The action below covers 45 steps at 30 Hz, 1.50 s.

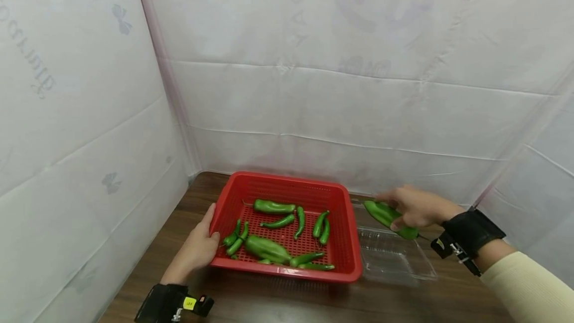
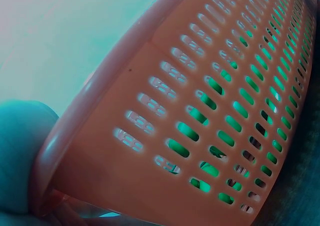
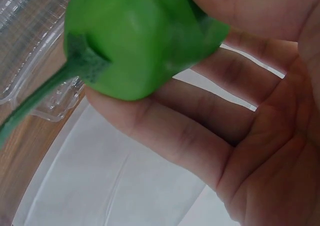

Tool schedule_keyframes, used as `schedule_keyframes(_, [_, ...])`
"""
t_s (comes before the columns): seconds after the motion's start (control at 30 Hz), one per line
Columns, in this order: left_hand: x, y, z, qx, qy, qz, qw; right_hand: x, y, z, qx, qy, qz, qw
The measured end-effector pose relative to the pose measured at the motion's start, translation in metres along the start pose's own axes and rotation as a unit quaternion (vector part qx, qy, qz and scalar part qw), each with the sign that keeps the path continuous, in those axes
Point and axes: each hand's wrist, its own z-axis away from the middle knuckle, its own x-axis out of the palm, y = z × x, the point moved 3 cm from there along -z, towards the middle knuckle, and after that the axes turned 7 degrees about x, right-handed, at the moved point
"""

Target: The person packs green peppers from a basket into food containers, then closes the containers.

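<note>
My right hand (image 1: 419, 207) holds a large long green pepper (image 1: 380, 213) above a clear plastic container (image 1: 396, 257). The right wrist view shows the thumb on one side of that pepper (image 3: 125, 41), the fingers behind it, and its stem pointing toward the lower left. At the left end of a red perforated basket (image 1: 287, 180), my left hand (image 1: 197, 246) grips the rim. Inside the basket lie two large green peppers, one of them (image 1: 268, 249) near the front, and several small green chillies (image 1: 300, 222). From the left wrist camera, green shows through the slots of the basket wall (image 2: 100, 156).
Basket and container stand side by side on a dark brown wooden table (image 1: 251, 303), the container to the right. White sheeting (image 1: 287, 103) hangs behind and at both sides, close to the back of the basket.
</note>
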Motion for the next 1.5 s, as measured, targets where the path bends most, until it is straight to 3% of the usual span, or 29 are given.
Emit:
schedule_keyframes(0.87, [-0.001, -0.001, -0.003, 0.006, -0.005, -0.01, 0.9999, 0.03, 0.019, -0.003, 0.028, 0.0, -0.016, 0.999])
schedule_keyframes(1.2, [0.0, -0.004, 0.003, 0.005, -0.003, -0.01, 0.9999, 0.051, 0.026, -0.009, 0.025, -0.03, -0.042, 0.998])
schedule_keyframes(1.5, [0.0, -0.002, 0.0, 0.006, -0.002, -0.012, 0.9999, 0.059, 0.032, -0.008, 0.025, -0.033, -0.044, 0.998])
